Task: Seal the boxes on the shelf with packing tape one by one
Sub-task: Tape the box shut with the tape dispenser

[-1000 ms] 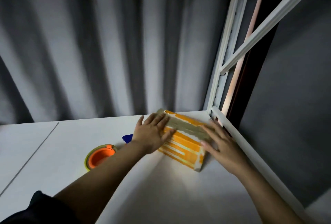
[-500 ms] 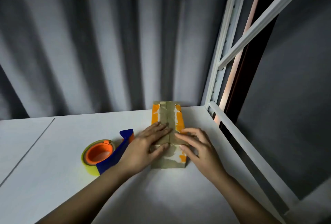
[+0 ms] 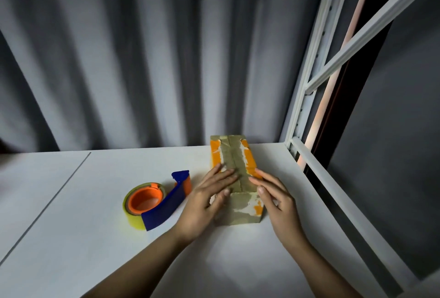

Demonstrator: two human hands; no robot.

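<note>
A small orange-and-white box (image 3: pixel 234 159) lies lengthwise on the white shelf (image 3: pixel 95 238), with brownish tape running along its top seam and down the near end. My left hand (image 3: pixel 209 200) lies flat on the box's near left top, fingers straight, the thumb at the near edge. My right hand (image 3: pixel 273 197) rests with straight fingers on the near right top edge and side. A tape dispenser (image 3: pixel 154 202), with an orange core, a yellow roll and a blue blade guard, sits just left of my left hand.
A grey curtain (image 3: pixel 142 59) hangs behind the shelf. The white metal upright and rail of the shelf frame (image 3: pixel 307 154) run along the right edge, with a diagonal brace above. A seam in the shelf board runs at the left.
The box has been turned from a diagonal lie until its long side points away from me. Both hands slid toward its near end and stayed flat on it.
</note>
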